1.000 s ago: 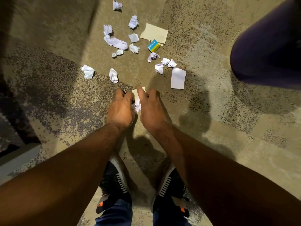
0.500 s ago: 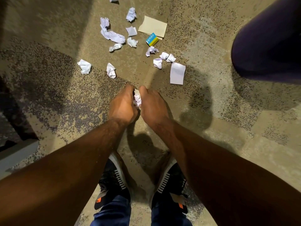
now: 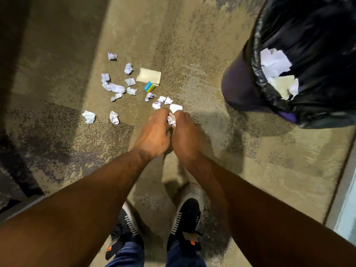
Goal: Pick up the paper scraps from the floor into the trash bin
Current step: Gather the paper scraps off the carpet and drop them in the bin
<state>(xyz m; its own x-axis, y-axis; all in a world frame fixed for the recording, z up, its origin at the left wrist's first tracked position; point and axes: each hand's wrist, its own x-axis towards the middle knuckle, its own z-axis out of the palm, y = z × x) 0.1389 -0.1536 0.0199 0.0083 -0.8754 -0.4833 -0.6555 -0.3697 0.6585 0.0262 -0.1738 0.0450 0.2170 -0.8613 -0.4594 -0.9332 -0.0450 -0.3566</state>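
A small wad of crumpled paper scraps [image 3: 171, 120] sits pinched between the two hands, raised above the floor [image 3: 202, 60]. It has no clear long axis; a flat corner of it pokes up and away from the person, past the fingertips. The left hand [image 3: 154, 135] and right hand [image 3: 185, 135] are pressed side by side, backs toward the camera, forearms converging from the lower corners. Both sets of fingers are curled inward and closed on the wad, with only a narrow gap where the paper shows.

Just beyond the fingertips lies a cluster of loose crumpled scraps [image 3: 161, 102], with more scattered farther off to the left. A tan sheet [image 3: 149, 76] and a small blue box [image 3: 149, 87] lie beyond those. Well to the right of the fingers stands the trash bin [image 3: 240, 87], lined with a black bag [image 3: 317, 35] and already holding white paper [image 3: 273, 62]. Below the hands are two dark shoes [image 3: 186, 214].
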